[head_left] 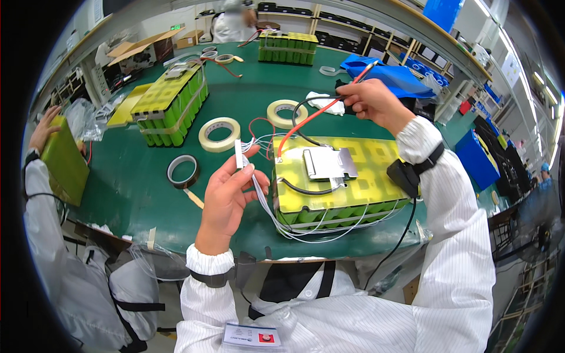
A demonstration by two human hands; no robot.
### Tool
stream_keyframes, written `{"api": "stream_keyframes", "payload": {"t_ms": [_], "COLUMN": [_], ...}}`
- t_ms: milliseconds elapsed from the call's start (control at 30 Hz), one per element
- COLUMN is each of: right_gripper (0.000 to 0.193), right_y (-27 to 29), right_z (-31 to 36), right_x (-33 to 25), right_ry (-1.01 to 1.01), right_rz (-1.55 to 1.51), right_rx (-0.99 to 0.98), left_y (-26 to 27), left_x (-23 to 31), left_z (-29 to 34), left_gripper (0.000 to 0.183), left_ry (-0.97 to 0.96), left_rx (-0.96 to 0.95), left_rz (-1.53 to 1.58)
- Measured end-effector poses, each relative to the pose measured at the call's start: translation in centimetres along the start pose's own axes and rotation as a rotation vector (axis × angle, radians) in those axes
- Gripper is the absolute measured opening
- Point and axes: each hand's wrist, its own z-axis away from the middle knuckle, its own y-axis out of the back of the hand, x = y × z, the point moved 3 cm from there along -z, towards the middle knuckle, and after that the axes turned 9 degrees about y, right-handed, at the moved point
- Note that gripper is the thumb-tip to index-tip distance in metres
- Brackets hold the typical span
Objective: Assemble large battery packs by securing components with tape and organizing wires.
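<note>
- The left hand (228, 191) pinches a small white connector (238, 154) between thumb and fingertips and holds it upright above the near edge of the green table (235, 106); I judge this keeps the bundle of thin white wires (265, 203) off the pack and easy to sort.
- Those white wires run from the connector down along the near side of the battery pack (335, 182), which lies flat at the table's near edge, right in front of the person.
- The right hand (371, 100) is closed around the red wire (306, 120) near its far end and lifts it high over the pack, so the lead arcs clear of the grey metal plate (329, 163) on the yellow top sheet.
- A black wire (303, 126) loops beside the red one, from the pack up toward that hand.
- Three tape rolls, two cream (219, 134) (286, 113) and one dark (182, 171), lie left of and behind the pack, within reach.
- A second green-celled pack (170, 106) sits toward the far left; a neighbour's hand (44, 126) at the left edge rests on a yellow-green slab (62, 162).
</note>
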Motion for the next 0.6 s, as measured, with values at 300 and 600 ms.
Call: {"api": "stream_keyframes", "payload": {"t_ms": [300, 600], "right_gripper": [0.038, 0.038], "right_y": [-2.9, -11.6], "right_z": [-2.2, -1.8], "right_x": [2.6, -1.3], "right_ry": [-0.146, 0.749], "right_rz": [1.19, 1.169], "right_rx": [-0.303, -0.994], "left_y": [-0.6, -0.8], "left_x": [-0.6, -0.6], "left_z": [0.0, -0.1], "left_gripper": [0.044, 0.035], "left_ry": [-0.038, -0.046], "left_rx": [0.05, 0.175], "left_rz": [-0.021, -0.177]}}
